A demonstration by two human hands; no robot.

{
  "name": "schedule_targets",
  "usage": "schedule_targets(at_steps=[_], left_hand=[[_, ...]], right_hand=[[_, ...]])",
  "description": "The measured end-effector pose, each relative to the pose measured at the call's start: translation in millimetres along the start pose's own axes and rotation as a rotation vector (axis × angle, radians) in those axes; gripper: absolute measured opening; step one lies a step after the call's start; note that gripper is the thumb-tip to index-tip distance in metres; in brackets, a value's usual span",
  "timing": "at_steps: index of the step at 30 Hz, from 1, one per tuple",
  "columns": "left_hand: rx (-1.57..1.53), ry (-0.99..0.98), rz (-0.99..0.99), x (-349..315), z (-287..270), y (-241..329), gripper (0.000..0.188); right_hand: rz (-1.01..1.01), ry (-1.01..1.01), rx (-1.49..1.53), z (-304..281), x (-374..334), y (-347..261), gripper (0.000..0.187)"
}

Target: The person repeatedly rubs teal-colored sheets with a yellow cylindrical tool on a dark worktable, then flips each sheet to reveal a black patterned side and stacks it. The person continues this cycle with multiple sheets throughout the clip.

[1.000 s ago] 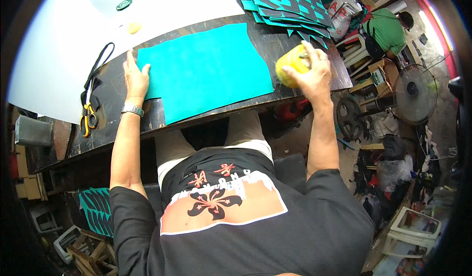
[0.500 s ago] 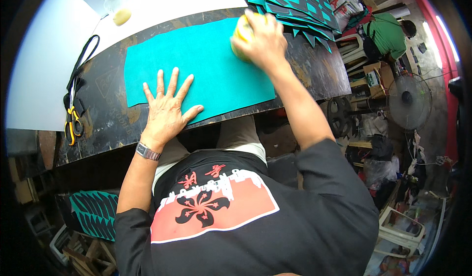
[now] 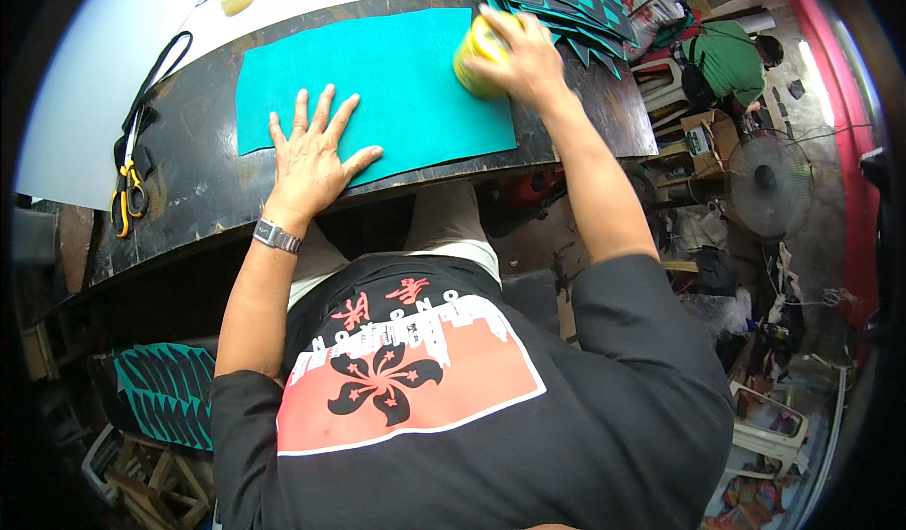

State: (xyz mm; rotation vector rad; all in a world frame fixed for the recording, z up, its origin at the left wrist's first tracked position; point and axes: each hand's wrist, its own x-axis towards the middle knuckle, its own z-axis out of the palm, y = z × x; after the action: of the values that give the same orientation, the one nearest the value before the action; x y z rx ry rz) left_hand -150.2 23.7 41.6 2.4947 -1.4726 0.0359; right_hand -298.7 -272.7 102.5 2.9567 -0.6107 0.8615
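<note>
A teal sheet (image 3: 406, 105) with a fabric-like surface lies flat on the dark table. My left hand (image 3: 314, 164) rests palm down on its near left part, fingers spread. At the sheet's right edge, my right hand (image 3: 530, 63) is wrapped round a yellow rounded object (image 3: 472, 66). Motion blur and my fingers hide what kind of object it is; it appears to touch the sheet.
Scissors (image 3: 128, 197) with yellow-and-black handles lie at the table's left. A stack of cut teal and black pieces (image 3: 566, 11) sits at the far right. Behind stands a clear jar (image 3: 236, 0). Right of the table are a fan (image 3: 769, 185) and a person in green (image 3: 731, 63).
My right hand has moved the yellow rounded object a little nearer and rightward, to the sheet's edge. My left hand stays on the sheet. The whole view has shifted, so the table appears higher.
</note>
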Motion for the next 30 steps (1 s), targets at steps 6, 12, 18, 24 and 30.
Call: schedule_targets(at_steps=[6,12,18,24,30], left_hand=[[-0.011,-0.010,0.019,-0.4,1.5,-1.8,0.079],[-0.027,0.036,0.087,-0.8,5.2,-5.1,0.080],[-0.024,0.059,0.067,-1.1,7.7,-6.1,0.070],[-0.010,0.072,0.032,0.3,12.0,-5.5,0.059],[-0.027,0.134,-0.005,-0.5,19.3,-8.8,0.064]], right_hand=[[0.055,-0.066,0.028,-77.4,-112.8,-46.7,0.081],[0.010,0.024,0.005,-8.2,-24.1,-43.7,0.076],[0.019,0.106,-0.157,92.5,129.7,-20.6,0.045],[0.041,-0.050,-0.176,59.4,75.2,-54.5,0.079],[-0.161,-0.157,0.169,-47.7,-77.8,-130.8,0.080]])
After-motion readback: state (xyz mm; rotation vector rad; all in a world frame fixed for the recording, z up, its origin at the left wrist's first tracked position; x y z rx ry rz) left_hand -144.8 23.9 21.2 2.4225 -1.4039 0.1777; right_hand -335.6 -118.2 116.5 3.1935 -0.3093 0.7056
